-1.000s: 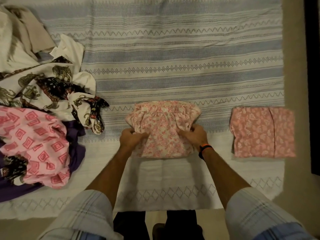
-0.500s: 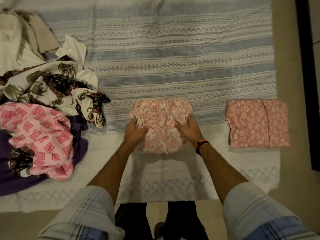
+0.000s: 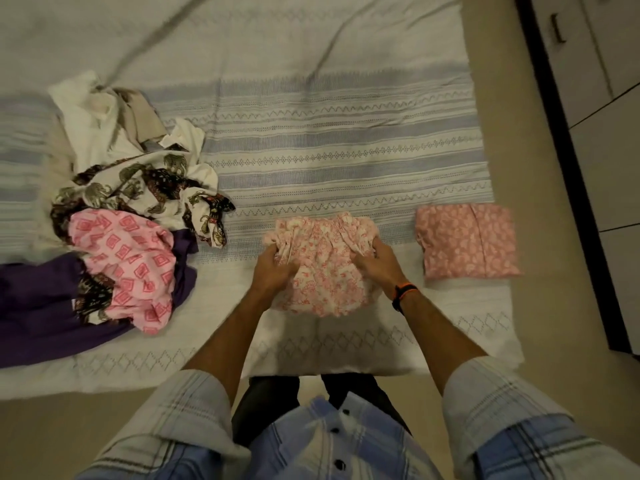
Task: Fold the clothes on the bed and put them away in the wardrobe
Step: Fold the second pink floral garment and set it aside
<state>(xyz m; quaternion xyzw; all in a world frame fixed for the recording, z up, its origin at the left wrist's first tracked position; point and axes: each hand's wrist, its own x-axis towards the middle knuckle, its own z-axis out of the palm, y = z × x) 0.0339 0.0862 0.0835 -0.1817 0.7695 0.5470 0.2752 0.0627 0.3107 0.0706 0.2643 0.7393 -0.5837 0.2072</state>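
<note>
Pink folded garment [image 3: 467,242] beside gripped floral garment [image 3: 323,268].

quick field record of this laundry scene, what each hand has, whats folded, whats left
left hand: grips the left edge of the floral garment
right hand: grips its right edge
folded: pink patterned garment, to the right, apart from it
unfolded pile: on the left of the bed
wardrobe: far right, doors shut
</note>
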